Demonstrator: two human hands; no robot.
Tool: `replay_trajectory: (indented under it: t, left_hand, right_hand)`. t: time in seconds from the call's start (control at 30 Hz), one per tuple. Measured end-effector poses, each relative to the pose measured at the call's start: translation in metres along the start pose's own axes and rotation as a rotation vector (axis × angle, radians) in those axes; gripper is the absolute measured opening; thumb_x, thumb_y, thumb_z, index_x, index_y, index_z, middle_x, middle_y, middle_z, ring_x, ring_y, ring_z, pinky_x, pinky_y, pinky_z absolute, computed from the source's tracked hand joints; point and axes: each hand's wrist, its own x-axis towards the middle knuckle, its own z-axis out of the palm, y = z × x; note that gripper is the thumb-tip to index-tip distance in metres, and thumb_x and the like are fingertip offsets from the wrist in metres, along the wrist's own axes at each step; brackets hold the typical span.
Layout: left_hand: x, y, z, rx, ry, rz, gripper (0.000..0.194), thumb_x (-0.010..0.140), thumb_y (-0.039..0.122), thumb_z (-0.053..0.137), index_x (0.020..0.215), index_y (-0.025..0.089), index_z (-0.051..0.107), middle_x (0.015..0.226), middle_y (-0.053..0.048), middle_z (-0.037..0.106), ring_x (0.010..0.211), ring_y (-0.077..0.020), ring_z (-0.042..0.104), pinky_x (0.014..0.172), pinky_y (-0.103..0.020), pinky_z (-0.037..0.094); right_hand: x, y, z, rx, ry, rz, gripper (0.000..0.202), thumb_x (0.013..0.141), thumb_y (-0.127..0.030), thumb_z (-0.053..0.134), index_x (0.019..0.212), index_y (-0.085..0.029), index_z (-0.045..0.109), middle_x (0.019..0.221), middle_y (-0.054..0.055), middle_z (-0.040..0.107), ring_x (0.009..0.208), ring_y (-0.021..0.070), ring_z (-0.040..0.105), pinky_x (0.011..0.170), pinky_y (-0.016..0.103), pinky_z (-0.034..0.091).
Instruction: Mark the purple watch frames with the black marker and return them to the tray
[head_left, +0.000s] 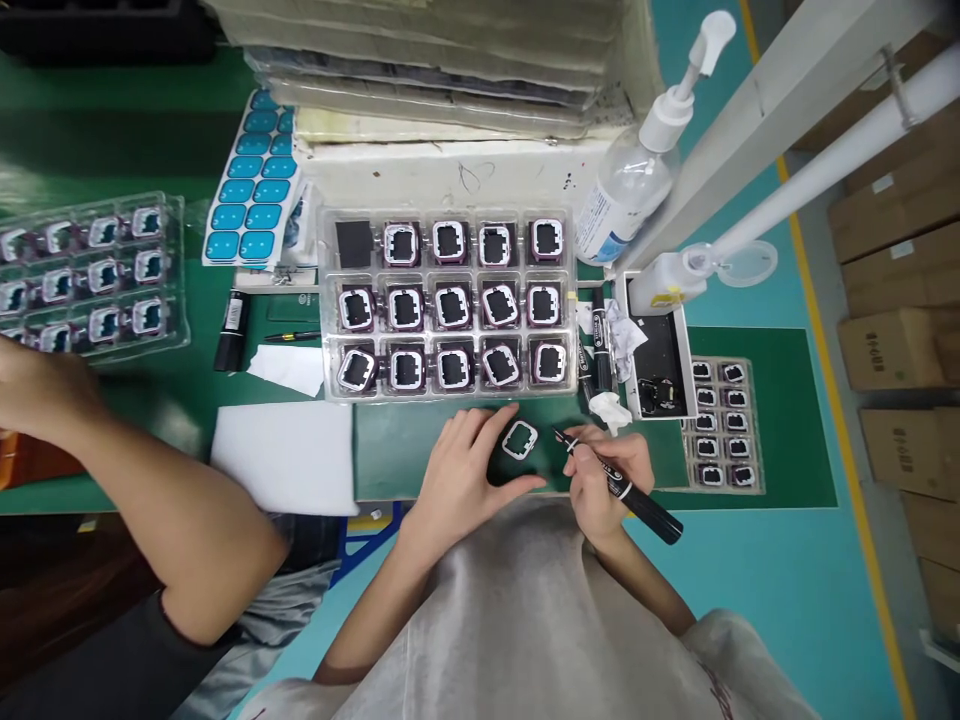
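On the green mat in front of me lies a small square frame (519, 440) with a pale rim and rounded corners. My left hand (469, 460) rests beside it, thumb and forefinger spread around its left side. A black marker (634, 497) is gripped in my right hand (606, 475), its tip pointing left toward the frame but apart from it. Just beyond both hands sits a clear plastic tray (450, 395) of similar framed parts in rows. Its far left compartment shows only a dark square pad (354, 244).
A pump bottle (630, 190) and a white box (686, 375) stand at the right, near more markers (602, 345). Another tray (724, 425) lies farther right. White foam (283, 458) lies at left, where a co-worker's arm (172, 520) reaches toward another tray (180, 270).
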Motion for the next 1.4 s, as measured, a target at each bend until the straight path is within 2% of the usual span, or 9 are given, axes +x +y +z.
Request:
replay_trajectory:
  t: [0.1, 0.2, 0.3, 0.37, 0.43, 0.57, 0.63, 0.87, 1.4]
  left_hand:
    - [0.004, -0.002, -0.011, -0.056, -0.159, 0.071, 0.074, 0.108, 0.04, 0.075, 0.174, 0.031, 0.043, 0.158, -0.015, 0.064, 0.132, -0.0374, 0.062, 0.112, -0.057, 0.057]
    - [0.01, -0.003, -0.012, -0.071, -0.213, 0.079, 0.065, 0.109, 0.033, 0.072, 0.17, 0.03, 0.05, 0.148, -0.014, 0.067, 0.126, -0.0367, 0.063, 0.108, -0.057, 0.059]
    - [0.013, -0.004, -0.005, -0.102, -0.142, 0.047, 0.048, 0.106, 0.042, 0.08, 0.148, 0.025, 0.067, 0.134, -0.014, 0.068, 0.121, -0.0356, 0.065, 0.102, -0.053, 0.061]
    - [0.012, -0.004, 0.0, -0.158, -0.058, 0.015, 0.043, 0.103, 0.044, 0.085, 0.137, 0.024, 0.069, 0.13, -0.013, 0.071, 0.121, -0.0342, 0.067, 0.103, -0.05, 0.061]
    - [0.01, -0.004, 0.003, -0.238, 0.002, -0.032, 0.036, 0.104, 0.039, 0.084, 0.133, 0.025, 0.068, 0.124, -0.009, 0.075, 0.114, -0.0297, 0.072, 0.1, -0.045, 0.063]
    - [0.006, -0.001, 0.007, -0.343, 0.017, -0.137, 0.03, 0.106, 0.029, 0.078, 0.135, 0.027, 0.068, 0.108, -0.002, 0.078, 0.082, -0.0176, 0.072, 0.079, -0.031, 0.062]
    - [0.005, 0.001, 0.008, -0.357, 0.023, -0.162, 0.031, 0.104, 0.028, 0.079, 0.133, 0.027, 0.069, 0.102, 0.0, 0.078, 0.074, -0.0153, 0.07, 0.073, -0.028, 0.061]
    - [0.003, 0.003, 0.015, -0.311, 0.065, -0.151, 0.027, 0.103, 0.026, 0.078, 0.129, 0.027, 0.071, 0.098, 0.001, 0.08, 0.073, -0.0147, 0.072, 0.073, -0.027, 0.062]
    - [0.001, 0.002, 0.02, -0.226, 0.143, -0.021, 0.024, 0.108, 0.024, 0.073, 0.132, 0.024, 0.07, 0.1, 0.0, 0.082, 0.074, -0.0138, 0.075, 0.071, -0.025, 0.061]
  right_hand:
    - [0.0, 0.001, 0.0, 0.005, 0.0, -0.001, 0.017, 0.104, -0.023, 0.077, 0.101, -0.03, 0.061, 0.062, -0.012, 0.058, 0.053, 0.0171, 0.054, 0.082, 0.045, 0.066]
    - [-0.001, 0.002, 0.0, 0.006, -0.007, -0.001, 0.018, 0.103, -0.022, 0.077, 0.101, -0.03, 0.062, 0.062, -0.012, 0.059, 0.054, 0.0166, 0.055, 0.082, 0.044, 0.067]
    - [0.0, 0.0, -0.002, -0.002, -0.024, 0.007, 0.017, 0.103, -0.021, 0.078, 0.101, -0.029, 0.062, 0.063, -0.011, 0.059, 0.056, 0.0163, 0.059, 0.083, 0.044, 0.069]
    - [0.002, -0.005, -0.002, -0.023, -0.083, 0.011, 0.017, 0.103, -0.02, 0.077, 0.1, -0.029, 0.063, 0.065, -0.011, 0.06, 0.058, 0.0168, 0.062, 0.084, 0.046, 0.071]
    - [0.005, -0.011, 0.0, -0.061, -0.192, -0.015, 0.017, 0.103, -0.018, 0.075, 0.099, -0.029, 0.063, 0.067, -0.01, 0.062, 0.06, 0.0171, 0.066, 0.088, 0.051, 0.074]
    - [0.013, -0.021, 0.006, -0.176, -0.351, -0.11, 0.019, 0.1, -0.014, 0.076, 0.098, -0.029, 0.064, 0.072, -0.007, 0.068, 0.062, 0.0175, 0.069, 0.092, 0.054, 0.077]
    - [0.014, -0.022, 0.008, -0.196, -0.351, -0.137, 0.019, 0.099, -0.013, 0.076, 0.097, -0.029, 0.065, 0.073, -0.006, 0.07, 0.061, 0.0178, 0.069, 0.09, 0.053, 0.077]
    - [0.01, -0.014, 0.007, -0.245, -0.332, -0.179, 0.022, 0.097, -0.01, 0.076, 0.1, -0.03, 0.067, 0.074, -0.005, 0.072, 0.069, 0.0215, 0.076, 0.085, 0.05, 0.077]
    - [0.011, -0.014, 0.007, -0.258, -0.344, -0.224, 0.026, 0.096, -0.005, 0.076, 0.1, -0.029, 0.065, 0.076, -0.005, 0.067, 0.067, 0.018, 0.07, 0.088, 0.047, 0.077]
